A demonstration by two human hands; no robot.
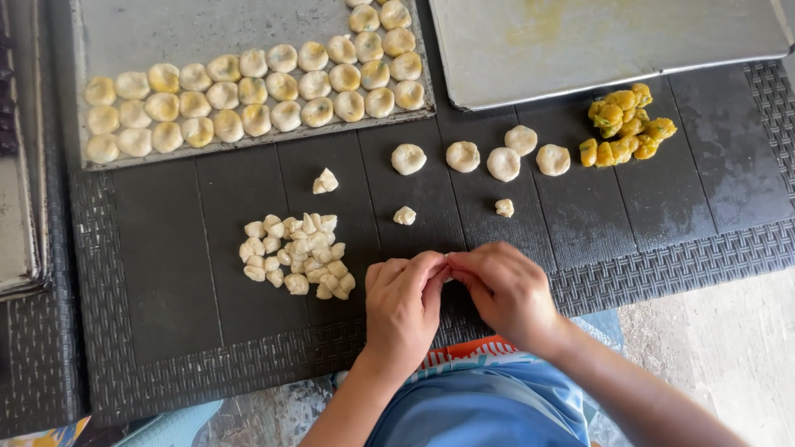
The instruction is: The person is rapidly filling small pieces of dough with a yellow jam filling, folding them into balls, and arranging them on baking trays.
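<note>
My left hand (403, 304) and my right hand (507, 290) meet fingertip to fingertip over the dark table, pinching a small piece of pale dough (448, 258) that is almost wholly hidden between them. A heap of small raw dough pieces (296, 256) lies just left of my left hand. Beyond my hands sit two loose dough bits (404, 215), and further back a row of several filled dough balls (481, 156). A pile of yellow-orange filling lumps (626, 124) rests to the right of that row.
A metal tray (132, 33) at the back left holds rows of several finished dough balls (257, 91). A second metal tray (613, 41) stands at the back right. The dark woven table (166, 281) ends near my lap. Another tray edge (21, 165) shows far left.
</note>
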